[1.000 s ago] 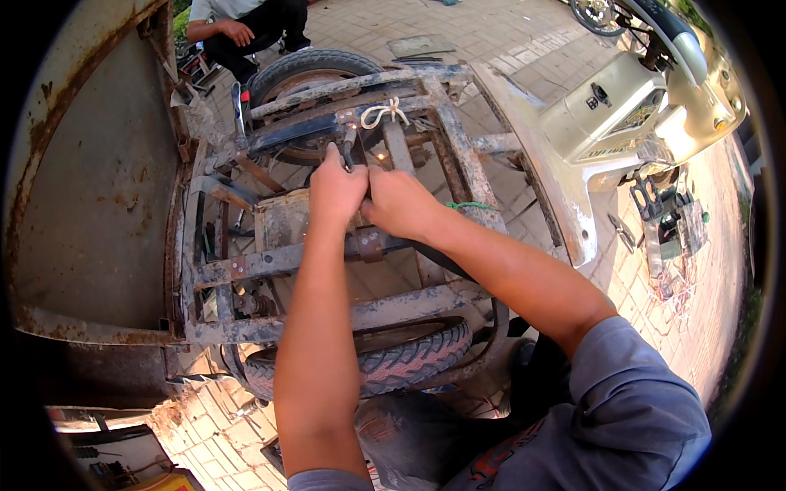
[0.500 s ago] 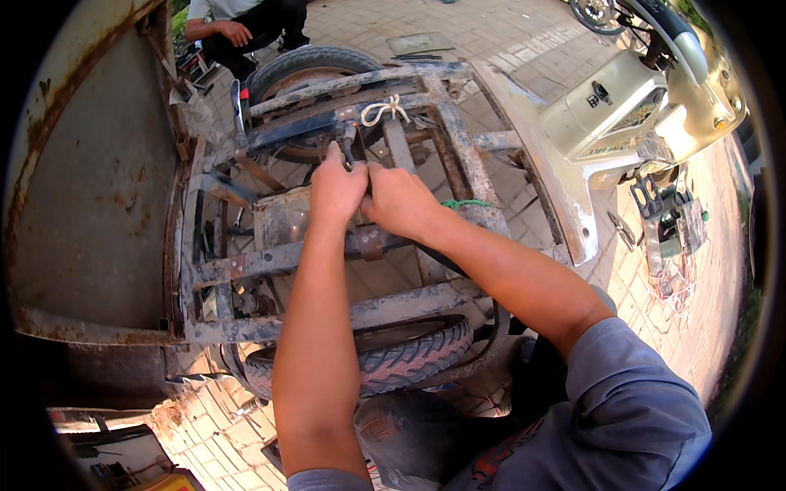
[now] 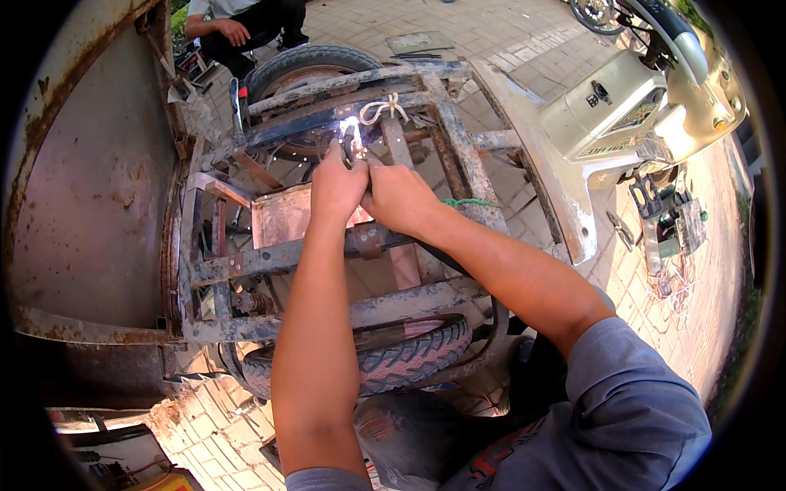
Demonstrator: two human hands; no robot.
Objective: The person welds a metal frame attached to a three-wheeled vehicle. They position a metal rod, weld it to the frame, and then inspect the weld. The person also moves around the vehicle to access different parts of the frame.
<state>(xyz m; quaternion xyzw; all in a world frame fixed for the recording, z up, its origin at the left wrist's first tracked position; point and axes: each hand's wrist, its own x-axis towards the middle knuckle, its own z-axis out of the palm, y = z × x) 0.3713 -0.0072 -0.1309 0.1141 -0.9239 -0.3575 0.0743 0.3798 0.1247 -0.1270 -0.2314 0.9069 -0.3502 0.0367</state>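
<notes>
Paved brick ground (image 3: 524, 49) underlies a rusty steel vehicle frame (image 3: 458, 155), seen from above, with a tilted, rust-stained metal panel (image 3: 90, 188) along its left side. Both of the person's bare forearms enter from the lower edge and meet near the far crossbar of the frame. Left hand (image 3: 337, 186) and right hand (image 3: 399, 196) are closed side by side, touching, around a small dark metal part (image 3: 354, 149) that stands just in front of the far crossbar; what exactly the part is cannot be told, since the fingers cover most of it. Just beyond it, a white cord knot (image 3: 385, 108) is tied round the crossbar. One treaded tyre (image 3: 393, 360) lies under the near edge of the frame, and a second tyre (image 3: 299, 61) stands beyond its far edge. At the frame's right side sits a pale cream vehicle body (image 3: 622, 106). Another person (image 3: 237, 20) crouches at the upper left, well apart.
</notes>
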